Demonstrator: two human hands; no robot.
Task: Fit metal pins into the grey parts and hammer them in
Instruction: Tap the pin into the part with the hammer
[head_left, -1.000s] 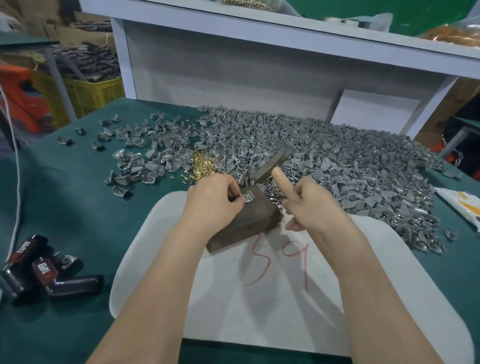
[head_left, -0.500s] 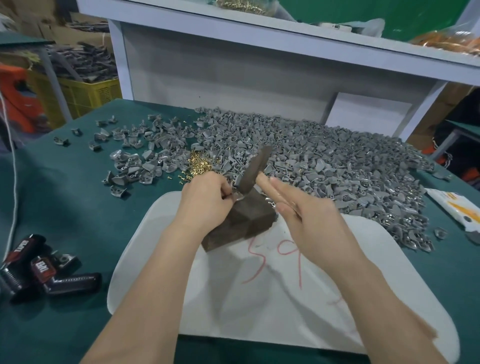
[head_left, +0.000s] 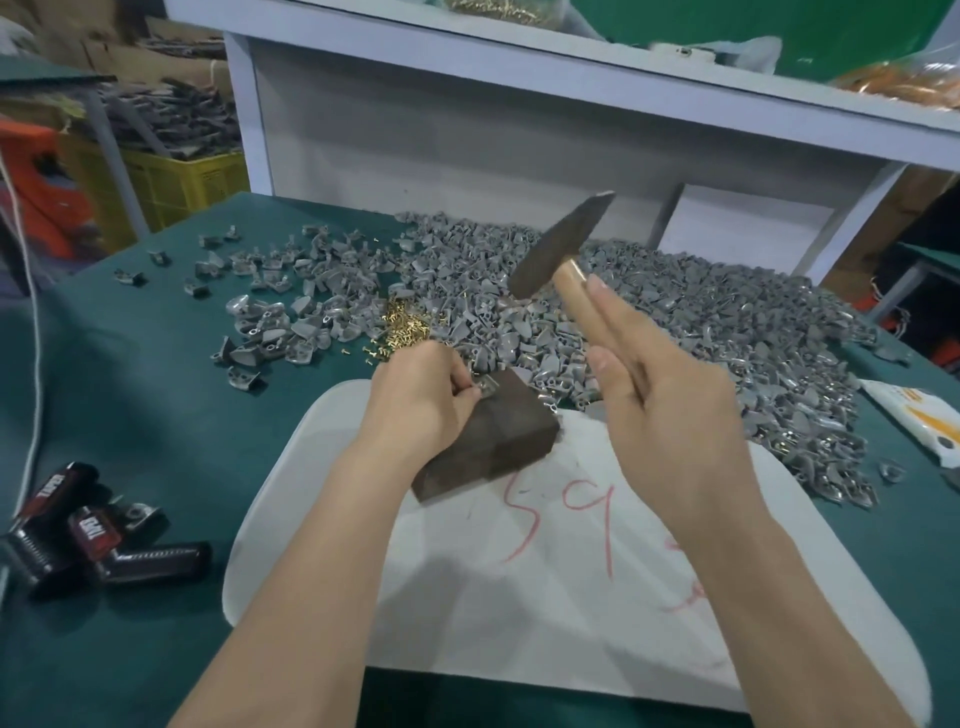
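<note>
My left hand pinches a small grey part on the top edge of a dark block. My right hand grips the wooden handle of a hammer, whose dark head is raised above and behind the block. A little heap of brass pins lies just behind my left hand. A wide pile of grey parts covers the table beyond the block. Whether a pin sits in the held part is hidden by my fingers.
The block stands on a white board marked with red digits, on a green table. Black and red tools lie at the left front. A white shelf frame rises behind the pile. A white packet lies at the right.
The hammer came down onto the part on the block, then rose; its head is now high above the pile. My left hand has stayed at the block.
</note>
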